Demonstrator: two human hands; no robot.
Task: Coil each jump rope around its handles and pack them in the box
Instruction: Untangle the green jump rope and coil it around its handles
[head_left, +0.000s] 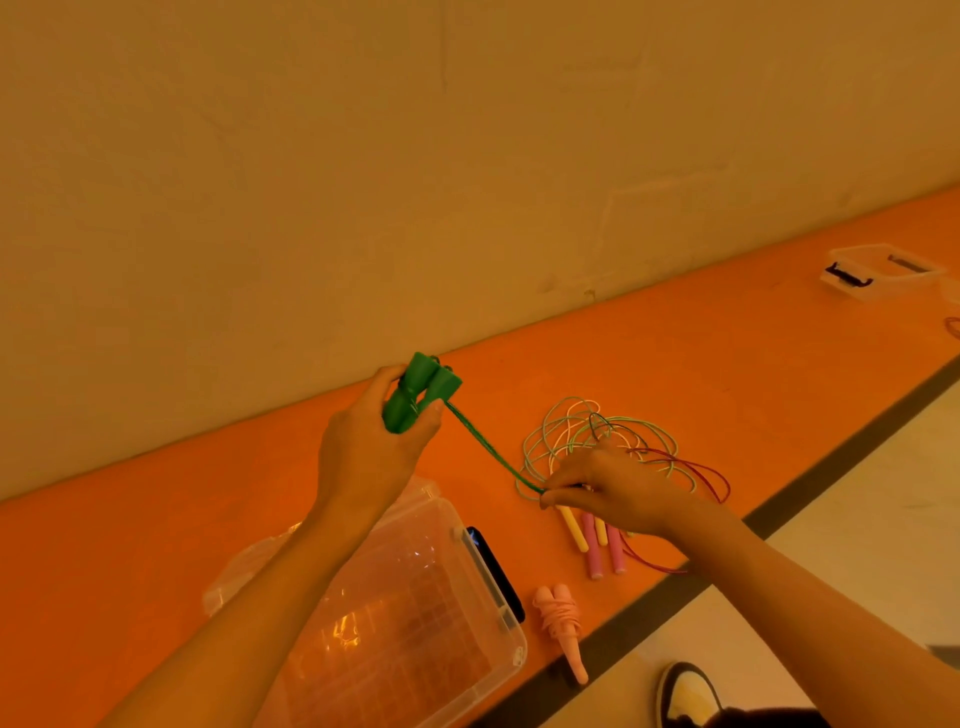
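Observation:
My left hand (371, 447) grips the two green handles (423, 392) of a jump rope, held together above the orange floor. The green rope (485, 451) runs taut from the handles down to my right hand (618, 491), which pinches it at the fingertips. Under my right hand lie yellow handles (571, 530) and pink handles (605, 551) with a tangle of loose ropes (582, 431). A coiled pink jump rope (561, 621) lies beside the clear plastic box (415, 618), which stands open below my left arm.
The box's black latch (493, 566) faces the ropes. A second clear box (878, 273) sits far right by the wall. A dark stripe (779, 509) borders the orange floor strip. A shoe (685, 693) shows at the bottom right.

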